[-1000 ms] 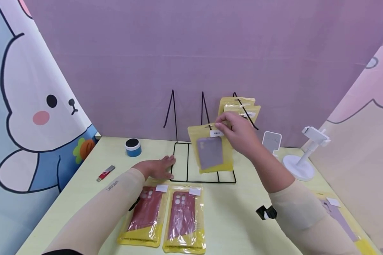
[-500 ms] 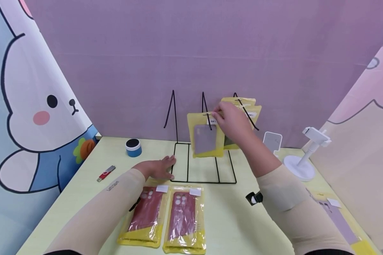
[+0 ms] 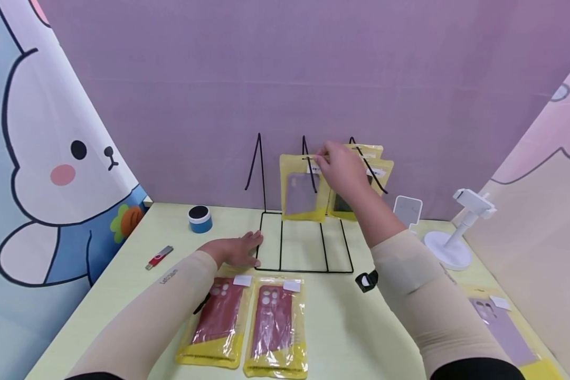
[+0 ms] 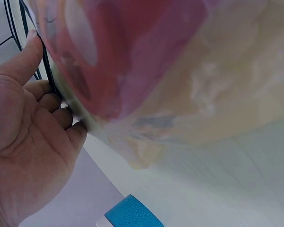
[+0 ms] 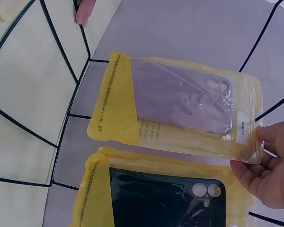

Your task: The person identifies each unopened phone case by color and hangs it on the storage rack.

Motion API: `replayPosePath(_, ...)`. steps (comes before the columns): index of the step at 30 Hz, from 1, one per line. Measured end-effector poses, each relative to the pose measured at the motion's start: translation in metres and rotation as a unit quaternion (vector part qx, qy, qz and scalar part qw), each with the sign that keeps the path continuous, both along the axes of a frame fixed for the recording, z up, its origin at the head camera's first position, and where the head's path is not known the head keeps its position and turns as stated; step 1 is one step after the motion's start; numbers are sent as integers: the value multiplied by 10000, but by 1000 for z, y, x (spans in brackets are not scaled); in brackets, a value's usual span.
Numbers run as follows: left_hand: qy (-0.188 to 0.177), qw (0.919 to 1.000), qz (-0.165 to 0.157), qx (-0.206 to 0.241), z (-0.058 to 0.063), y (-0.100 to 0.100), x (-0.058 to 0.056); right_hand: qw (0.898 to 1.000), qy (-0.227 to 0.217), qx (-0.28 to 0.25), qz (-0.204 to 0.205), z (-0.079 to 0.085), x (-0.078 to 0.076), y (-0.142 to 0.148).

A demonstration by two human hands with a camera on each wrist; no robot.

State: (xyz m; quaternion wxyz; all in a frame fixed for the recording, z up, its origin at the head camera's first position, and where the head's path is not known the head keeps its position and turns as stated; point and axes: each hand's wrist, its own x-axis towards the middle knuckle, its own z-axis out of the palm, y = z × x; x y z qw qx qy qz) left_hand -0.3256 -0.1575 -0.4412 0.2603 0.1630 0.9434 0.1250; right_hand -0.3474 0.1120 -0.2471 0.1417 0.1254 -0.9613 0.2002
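My right hand (image 3: 343, 170) pinches the top corner of a yellow pouch with a purple phone case (image 3: 301, 194) inside. That pouch hangs on the middle hook (image 3: 312, 176) of a black wire rack (image 3: 304, 272), the hook passing through its top slot. In the right wrist view the thumb and fingers (image 5: 270, 151) grip the edge beside a white label. A pouch with a dark phone case (image 5: 165, 198) hangs alongside on the right hook. My left hand (image 3: 235, 250) lies with fingers extended against the left side of the rack's base, behind the packaged red cases.
Two pouched red phone cases (image 3: 218, 316) lie in front of the rack. A red USB stick (image 3: 159, 257) and a blue round jar (image 3: 200, 219) sit left. A white phone stand (image 3: 448, 248) and another pouched purple case (image 3: 501, 327) are right.
My right hand has raised the pouched purple case and moved it back along the middle hook, toward the rack's upright. My left hand has stayed at the base.
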Motion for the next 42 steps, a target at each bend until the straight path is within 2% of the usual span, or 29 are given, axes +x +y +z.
replayPosePath(7,19,10000,-47,54,5,1,3,9996,-217,-113,-159,4,-13,-4)
replayPosePath(17,49,9999,-118,81,5,2,3,9992,-97,-195,-336,3,-25,-6)
replayPosePath(29,-19,9999,73,89,8,5,5,9986,-218,-197,-443,7,-33,-7)
replayPosePath(35,-4,9999,105,110,9,6,6,9988,458,-168,-99,1,-24,-1)
replayPosePath(42,-25,9998,141,129,6,6,3,9915,1194,-185,477,-14,7,6)
